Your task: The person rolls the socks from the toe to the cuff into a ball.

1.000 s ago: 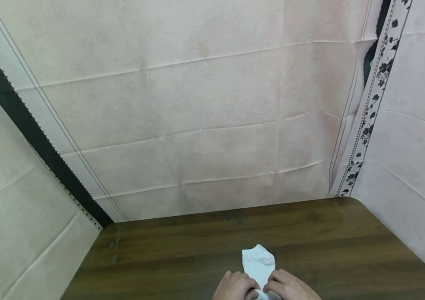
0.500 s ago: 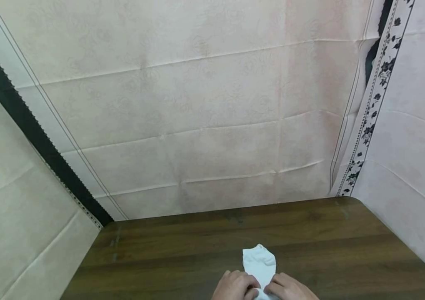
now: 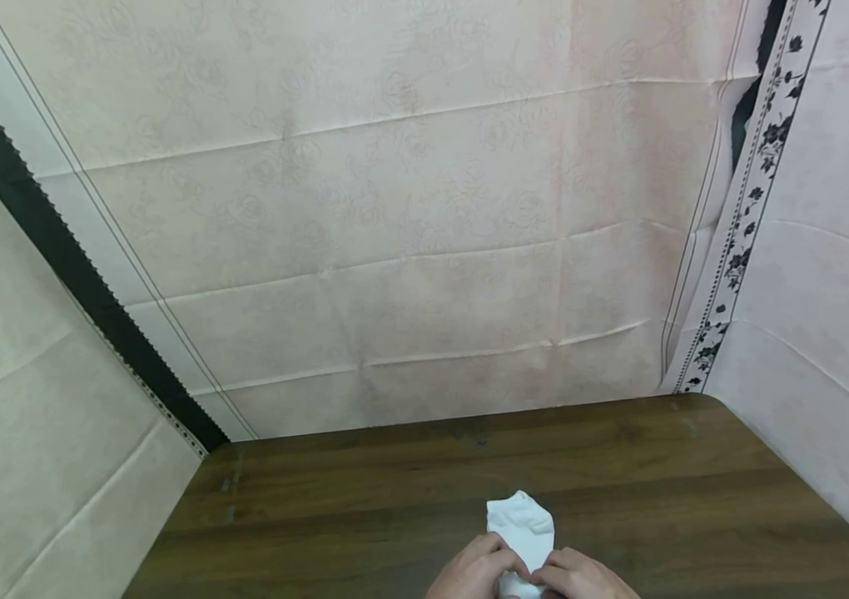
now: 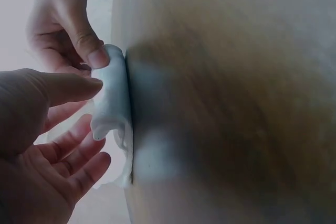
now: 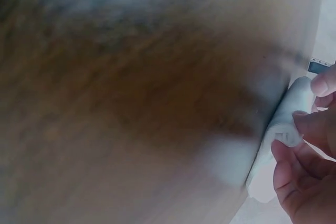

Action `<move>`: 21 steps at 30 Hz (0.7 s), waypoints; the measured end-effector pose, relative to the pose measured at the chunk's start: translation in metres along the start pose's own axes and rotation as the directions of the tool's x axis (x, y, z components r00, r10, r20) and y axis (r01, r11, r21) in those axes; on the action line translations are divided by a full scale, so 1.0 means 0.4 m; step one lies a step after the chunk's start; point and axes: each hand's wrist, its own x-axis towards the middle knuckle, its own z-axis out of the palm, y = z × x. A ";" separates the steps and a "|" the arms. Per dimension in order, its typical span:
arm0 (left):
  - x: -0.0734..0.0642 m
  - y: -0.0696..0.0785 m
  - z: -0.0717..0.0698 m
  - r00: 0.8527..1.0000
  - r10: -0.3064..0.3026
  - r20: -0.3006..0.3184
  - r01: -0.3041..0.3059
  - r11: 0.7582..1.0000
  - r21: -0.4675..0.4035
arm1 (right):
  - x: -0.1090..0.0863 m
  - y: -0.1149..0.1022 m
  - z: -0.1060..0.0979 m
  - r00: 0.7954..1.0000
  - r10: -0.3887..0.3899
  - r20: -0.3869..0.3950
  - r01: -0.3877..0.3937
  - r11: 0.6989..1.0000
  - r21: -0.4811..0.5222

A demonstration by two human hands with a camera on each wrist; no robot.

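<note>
A narrow white cloth (image 3: 520,524), sock-like in shape, lies on the wooden table (image 3: 364,499) at the bottom of the head view. Its near end is wound into a small roll (image 4: 113,90). My left hand (image 3: 479,569) pinches one end of this roll; in the left wrist view its thumb lies on top, with the lower fingers spread loosely beside it. On the other end, my right hand (image 3: 578,574) holds the roll between thumb and curled fingers (image 5: 286,174). The flat far part of the cloth extends away from both hands. Fingers partly hide the roll.
Pale patterned cloth sheets (image 3: 409,216) hang behind the table and along both sides. A dark strip (image 3: 95,283) runs down the left corner, and a floral border (image 3: 739,249) down the right. The table's back edge meets the hanging sheet.
My left hand has shifted slightly forward and towards the right hand, its fingers now further over the cloth. More of the white roll shows below the fingers. The flat far end stays almost in place.
</note>
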 end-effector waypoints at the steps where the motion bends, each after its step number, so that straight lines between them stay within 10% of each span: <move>1: 0.000 -0.001 0.001 1.000 0.014 -0.004 -0.014 1.000 0.010 | 0.000 0.000 -0.001 1.000 0.004 0.006 -0.004 1.000 0.009; 16: 0.008 -0.010 0.013 0.998 0.054 0.023 -0.056 0.993 0.100 | 0.002 -0.004 -0.008 0.990 0.108 0.088 -0.120 0.982 0.148; 21: 0.010 -0.013 0.013 0.999 0.031 0.018 -0.033 0.997 0.076 | 0.001 -0.003 -0.010 0.997 0.077 0.001 -0.077 0.993 0.093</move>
